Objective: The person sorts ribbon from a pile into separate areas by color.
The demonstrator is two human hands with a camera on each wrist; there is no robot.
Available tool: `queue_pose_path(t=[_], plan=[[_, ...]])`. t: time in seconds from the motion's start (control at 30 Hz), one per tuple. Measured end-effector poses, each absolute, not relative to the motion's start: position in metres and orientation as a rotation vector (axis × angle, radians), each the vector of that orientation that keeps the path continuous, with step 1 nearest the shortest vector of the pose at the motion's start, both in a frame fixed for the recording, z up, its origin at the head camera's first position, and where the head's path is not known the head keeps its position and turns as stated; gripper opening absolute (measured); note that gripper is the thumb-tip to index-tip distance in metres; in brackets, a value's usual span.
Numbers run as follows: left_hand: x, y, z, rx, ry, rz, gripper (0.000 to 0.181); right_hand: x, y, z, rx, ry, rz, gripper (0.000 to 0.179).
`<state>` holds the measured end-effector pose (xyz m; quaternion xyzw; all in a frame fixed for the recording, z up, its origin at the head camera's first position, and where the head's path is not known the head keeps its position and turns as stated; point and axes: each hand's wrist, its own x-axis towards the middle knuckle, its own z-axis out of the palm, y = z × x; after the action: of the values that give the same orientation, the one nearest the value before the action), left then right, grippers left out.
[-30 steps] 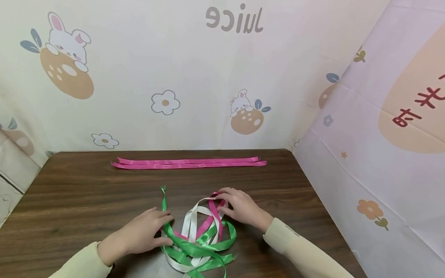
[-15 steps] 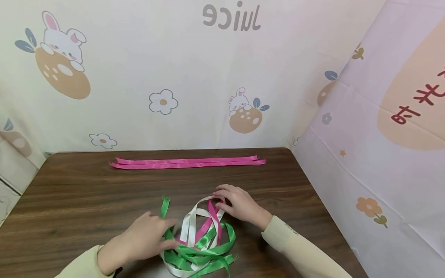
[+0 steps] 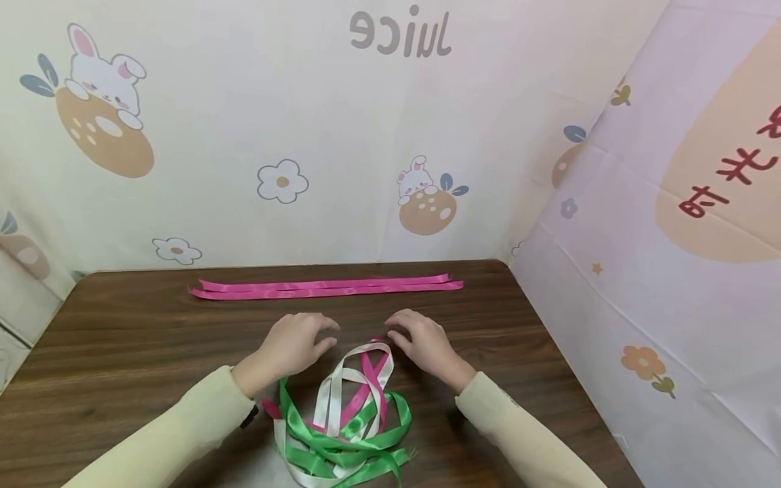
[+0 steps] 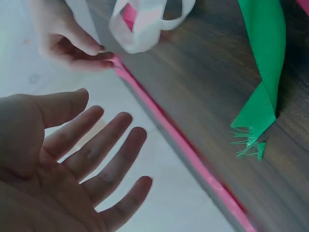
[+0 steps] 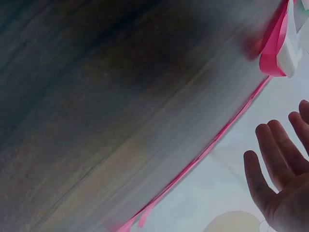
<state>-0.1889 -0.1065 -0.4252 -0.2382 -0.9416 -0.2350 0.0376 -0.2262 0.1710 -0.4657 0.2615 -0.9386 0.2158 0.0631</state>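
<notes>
A loose heap of satin ribbons lies near the front of the table: green ribbon (image 3: 314, 440), white ribbon (image 3: 335, 403) and pink ribbon (image 3: 373, 379), looped over one another. My left hand (image 3: 293, 346) hovers to the upper left of the white loop, holding nothing; in the left wrist view its fingers (image 4: 108, 166) are spread. Just right of the loop's top is my right hand (image 3: 427, 346), fingers loosely bent and nothing gripped in the right wrist view. A frayed green end (image 4: 253, 121) shows in the left wrist view. My left forearm hides part of the heap's left side.
Two pink ribbons (image 3: 329, 292) lie straight, side by side, along the back of the dark wooden table (image 3: 122, 339). Behind stands a printed cloth backdrop (image 3: 342, 122), with another cloth wall (image 3: 586, 285) at the right.
My left hand has let go of the green ribbon at the heap's left and moved up and right toward the other hand. My right hand has come slightly away from the pink-and-white loop.
</notes>
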Motion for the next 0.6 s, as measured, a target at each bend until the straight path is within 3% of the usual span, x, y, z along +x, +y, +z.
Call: queue_pose_path(t=[0.6], plan=[[-0.225, -0.069, -0.466, -0.662, -2.978, -0.865, 0.015, -0.223, 0.173, -0.478, 0.768, -2.97, 0.598, 0.025]])
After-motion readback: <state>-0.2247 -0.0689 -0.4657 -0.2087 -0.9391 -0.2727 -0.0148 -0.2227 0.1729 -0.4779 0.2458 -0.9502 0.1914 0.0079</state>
